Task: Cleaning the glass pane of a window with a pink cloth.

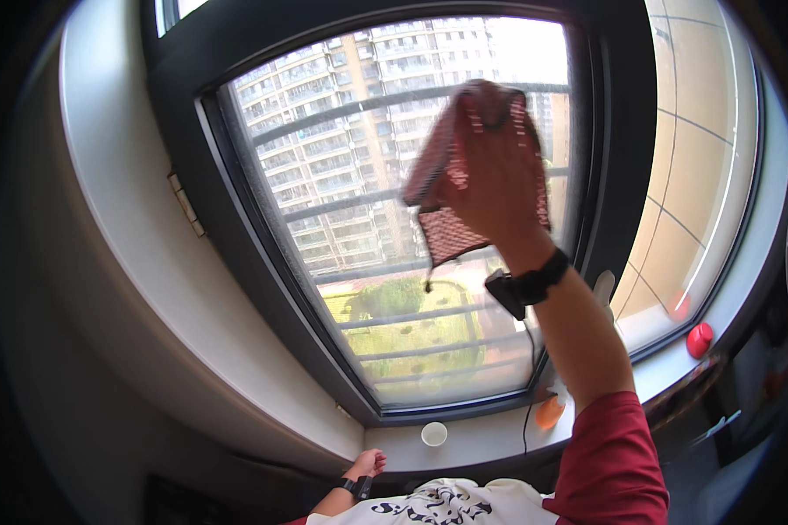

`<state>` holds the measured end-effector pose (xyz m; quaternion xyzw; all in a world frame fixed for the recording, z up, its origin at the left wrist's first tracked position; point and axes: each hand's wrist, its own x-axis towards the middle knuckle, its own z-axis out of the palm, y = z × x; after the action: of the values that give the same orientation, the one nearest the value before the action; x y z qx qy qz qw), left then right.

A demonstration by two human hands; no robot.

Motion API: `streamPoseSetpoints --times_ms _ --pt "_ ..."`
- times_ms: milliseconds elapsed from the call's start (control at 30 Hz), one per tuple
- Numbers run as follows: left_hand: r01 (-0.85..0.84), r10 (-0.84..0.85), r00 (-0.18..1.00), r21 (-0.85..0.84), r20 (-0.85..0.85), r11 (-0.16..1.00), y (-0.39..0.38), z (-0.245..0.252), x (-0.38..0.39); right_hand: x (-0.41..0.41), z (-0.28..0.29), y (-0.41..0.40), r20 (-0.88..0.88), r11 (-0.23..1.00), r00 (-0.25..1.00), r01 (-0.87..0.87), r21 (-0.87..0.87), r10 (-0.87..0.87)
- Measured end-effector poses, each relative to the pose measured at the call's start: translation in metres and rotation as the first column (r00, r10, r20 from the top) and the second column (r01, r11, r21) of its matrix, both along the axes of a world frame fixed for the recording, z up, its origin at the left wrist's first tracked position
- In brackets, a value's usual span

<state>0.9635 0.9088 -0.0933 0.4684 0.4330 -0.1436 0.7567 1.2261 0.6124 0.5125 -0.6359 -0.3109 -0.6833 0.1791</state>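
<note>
Raised over the upper right part of the window pane (394, 164), my right hand (502, 184) presses a dark red checked cloth (456, 233) to the glass. The hand and cloth are blurred. One corner of the cloth hangs below the palm. A black device on a wristband, with a cable hanging down, is on the right wrist. My left hand (370, 462) is low by the sill's left end, its fingers curled and nothing visible in it. A white cup (434, 434) stands on the sill to its right.
The white windowsill (400, 453) also holds an orange bottle (549, 412) beneath my right arm and a red object (699, 340) farther right. A dark window frame (620, 151) surrounds the pane, with a hinge (186, 205) on its left side. Horizontal bars cross outside the glass.
</note>
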Motion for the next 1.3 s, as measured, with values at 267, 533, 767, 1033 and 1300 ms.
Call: streamPoseSetpoints --times_ms 267,533,767,1033,1300 --pt "0.217 -0.210 0.976 0.133 -0.064 0.967 -0.007 -0.015 0.010 0.038 0.034 -0.063 0.057 0.958 0.957 0.279 0.070 -0.283" --pt "0.286 -0.281 0.958 0.191 -0.053 0.939 -0.009 -0.024 0.006 0.003 0.063 0.011 -0.060 0.992 0.994 0.091 -0.092 -0.096" --pt "0.287 -0.297 0.955 0.315 -0.017 0.905 -0.017 -0.023 0.012 -0.035 -0.008 0.110 0.032 0.924 0.995 -0.078 -0.374 0.097" --pt "0.430 -0.417 0.888 0.671 -0.193 0.605 -0.041 -0.023 0.027 -0.029 0.049 0.140 0.112 0.931 0.977 -0.135 -0.338 0.182" --pt "0.455 -0.408 0.889 0.504 -0.209 0.734 -0.016 -0.056 0.024 -0.019 0.007 0.021 -0.126 0.956 0.977 0.134 -0.259 -0.171"
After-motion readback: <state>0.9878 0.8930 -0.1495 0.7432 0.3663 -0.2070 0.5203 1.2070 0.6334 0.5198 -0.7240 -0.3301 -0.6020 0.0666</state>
